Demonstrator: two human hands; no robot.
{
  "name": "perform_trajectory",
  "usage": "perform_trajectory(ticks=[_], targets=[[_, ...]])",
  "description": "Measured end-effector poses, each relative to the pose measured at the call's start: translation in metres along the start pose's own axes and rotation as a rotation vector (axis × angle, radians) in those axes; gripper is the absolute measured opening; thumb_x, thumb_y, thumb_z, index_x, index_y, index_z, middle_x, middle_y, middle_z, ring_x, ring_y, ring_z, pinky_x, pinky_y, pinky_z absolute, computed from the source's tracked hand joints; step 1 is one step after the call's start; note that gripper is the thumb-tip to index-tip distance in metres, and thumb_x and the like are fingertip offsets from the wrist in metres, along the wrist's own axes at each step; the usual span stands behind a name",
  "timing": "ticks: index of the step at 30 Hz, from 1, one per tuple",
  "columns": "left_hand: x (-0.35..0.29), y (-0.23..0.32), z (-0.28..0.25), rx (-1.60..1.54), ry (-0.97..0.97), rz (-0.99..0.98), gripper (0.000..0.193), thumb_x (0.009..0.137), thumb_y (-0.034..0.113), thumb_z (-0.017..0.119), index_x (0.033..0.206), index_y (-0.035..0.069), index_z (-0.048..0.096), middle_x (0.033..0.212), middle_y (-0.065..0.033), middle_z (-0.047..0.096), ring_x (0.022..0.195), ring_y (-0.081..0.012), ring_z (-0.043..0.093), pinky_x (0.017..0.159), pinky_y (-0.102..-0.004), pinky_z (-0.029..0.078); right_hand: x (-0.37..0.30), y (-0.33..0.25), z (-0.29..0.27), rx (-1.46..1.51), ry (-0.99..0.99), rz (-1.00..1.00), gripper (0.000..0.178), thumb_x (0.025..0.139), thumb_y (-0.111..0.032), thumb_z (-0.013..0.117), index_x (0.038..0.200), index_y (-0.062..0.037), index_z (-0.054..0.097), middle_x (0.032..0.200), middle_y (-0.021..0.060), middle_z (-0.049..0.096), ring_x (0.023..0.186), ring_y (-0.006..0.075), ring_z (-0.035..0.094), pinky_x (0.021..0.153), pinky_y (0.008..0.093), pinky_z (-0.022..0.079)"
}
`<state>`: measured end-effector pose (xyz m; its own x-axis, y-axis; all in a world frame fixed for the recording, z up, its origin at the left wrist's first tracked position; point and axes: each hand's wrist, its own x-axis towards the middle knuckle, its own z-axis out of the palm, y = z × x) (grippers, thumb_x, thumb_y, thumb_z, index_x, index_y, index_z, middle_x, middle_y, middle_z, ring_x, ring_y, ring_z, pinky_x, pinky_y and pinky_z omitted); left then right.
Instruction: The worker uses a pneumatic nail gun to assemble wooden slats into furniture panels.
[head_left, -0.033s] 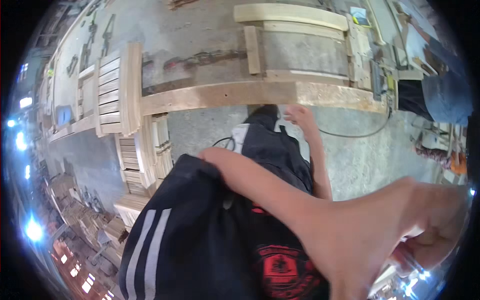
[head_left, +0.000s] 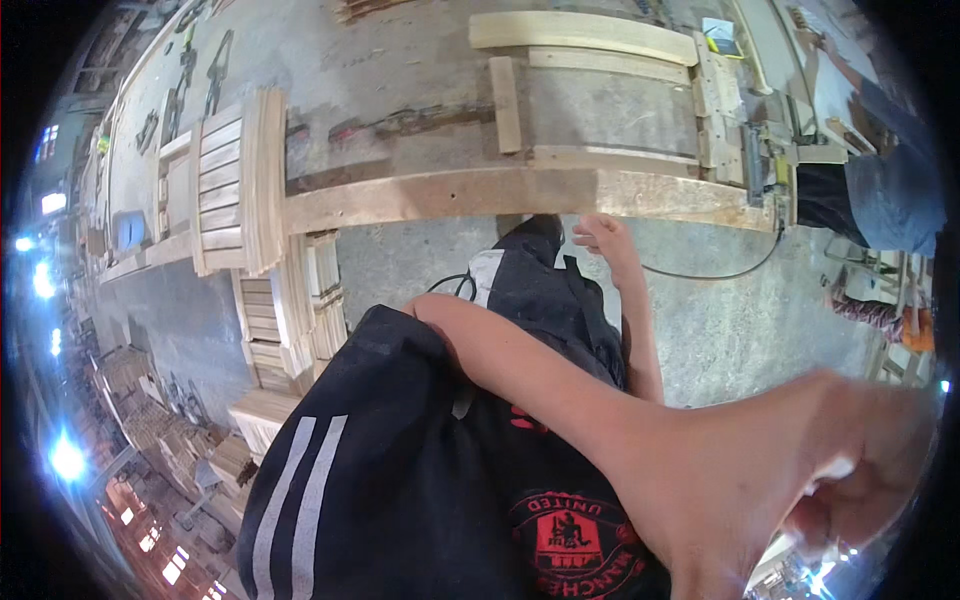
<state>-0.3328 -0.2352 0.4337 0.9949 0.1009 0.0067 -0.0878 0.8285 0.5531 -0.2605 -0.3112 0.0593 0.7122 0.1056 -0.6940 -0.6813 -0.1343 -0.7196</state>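
Note:
My left hand is raised very close to the camera at the lower right. Its forearm crosses in front of my black shirt from the left sleeve. The fingers curl inward, and whatever lies between them is hidden. Lower down by my leg hangs my right hand, its fingers loosely bent and a little apart with nothing seen in them. It is nearest to the front wooden beam of the bench, just short of that edge.
Stacked wooden slats stand at the left, with more piled below. Boards lie beyond the beam, near a metal clamp. At the right, a co-worker's blue clothing shows beside the bench. A dark cable loops over the floor.
The view has shifted very slightly. My left hand's curled fingers have moved a little near the camera; my right hand sits marginally lower in the picture.

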Motion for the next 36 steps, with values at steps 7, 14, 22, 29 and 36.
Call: perform_trajectory(ticks=[7,14,22,29,36], targets=[[0.043,0.003,-0.009,-0.324,-0.122,-0.097,0.033,0.090,0.036,0.063,0.074,0.008,0.056,0.064,-0.0075,0.057,0.045,-0.0216,0.045,0.043,-0.0389,0.031,0.030,0.003,-0.032,0.057,0.117,-0.079,0.032,0.092,-0.032,0.063,0.108,-0.0044,0.067,0.096,0.0051,0.070,0.084,0.0154,0.068,0.072,0.0290,0.048],[0.141,-0.038,0.012,-0.522,-0.119,-0.032,0.036,0.089,0.040,0.064,0.076,0.007,0.056,0.066,-0.0076,0.057,0.048,-0.0219,0.046,0.045,-0.0381,0.032,0.073,-0.031,-0.091,-0.315,0.302,-0.083,0.039,0.084,-0.033,0.071,0.103,0.0009,0.070,0.088,0.0155,0.073,0.078,0.0227,0.071,0.073,0.0344,0.055],[0.157,-0.033,0.002,-0.625,-0.148,0.054,0.040,0.087,0.045,0.066,0.077,0.007,0.057,0.069,-0.0077,0.058,0.051,-0.0223,0.048,0.047,-0.0373,0.034,0.128,-0.099,-0.097,-0.827,0.093,-0.263,0.051,0.084,-0.042,0.072,0.117,-0.0027,0.066,0.105,0.0195,0.071,0.100,0.0289,0.068,0.086,0.0377,0.052],[0.172,-0.045,0.020,-0.641,-0.194,0.387,0.044,0.085,0.048,0.067,0.078,0.006,0.057,0.071,-0.0078,0.058,0.054,-0.0226,0.049,0.049,-0.0366,0.035,0.116,-0.159,-0.051,-0.870,-0.305,-0.290,0.063,0.082,-0.043,0.072,0.127,-0.0013,0.059,0.103,0.0145,0.073,0.097,0.0288,0.070,0.087,0.0386,0.053],[0.196,-0.044,0.004,-0.747,-0.200,0.515,0.048,0.084,0.052,0.069,0.080,0.005,0.058,0.074,-0.0079,0.058,0.057,-0.0229,0.050,0.051,-0.0358,0.036,0.141,-0.143,-0.060,-1.183,-0.431,-0.210,0.070,0.083,-0.052,0.070,0.130,-0.0012,0.057,0.108,0.0158,0.072,0.100,0.0302,0.068,0.089,0.0388,0.052]])
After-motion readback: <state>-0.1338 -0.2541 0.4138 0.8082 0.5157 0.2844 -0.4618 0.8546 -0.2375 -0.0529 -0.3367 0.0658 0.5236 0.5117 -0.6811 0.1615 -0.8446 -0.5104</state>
